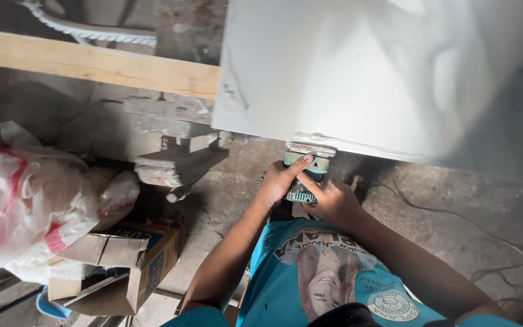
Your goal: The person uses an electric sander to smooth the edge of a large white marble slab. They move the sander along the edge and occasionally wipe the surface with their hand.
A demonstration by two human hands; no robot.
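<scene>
White plastic sacks (28, 206) with red stripes fill the left edge, slumped over an open cardboard box (131, 260) whose flaps stick up. Just right of the box a strip of bare concrete floor (213, 206) runs up toward a stack of broken stone pieces (180, 163), leaving only a narrow lane beside the person's left arm. Above all this a wooden plank (92, 63) lies across the top left, its right end meeting the near corner of a large pale tile (364, 66) that fills the upper right.

The tile's lower edge slants down to the right, and the green grinder (305, 172) sits right under that edge near its left corner, its top touching the tile's rim. The left hand (279, 181) comes up from a bent elbow, forearm angled up and right, fingers wrapped on the grinder's left side with one finger stretched forward along the top of the tool. The right hand (334, 203) closes on the tool's rear and right side, forearm running down and to the right across a turquoise shirt (316, 278). Both hands sit close together, nearly touching, gripping the same tool.

Right of the hands the floor opens wider; a thin dark cable (455, 221) snakes across it toward the right edge, well apart from the tile.
</scene>
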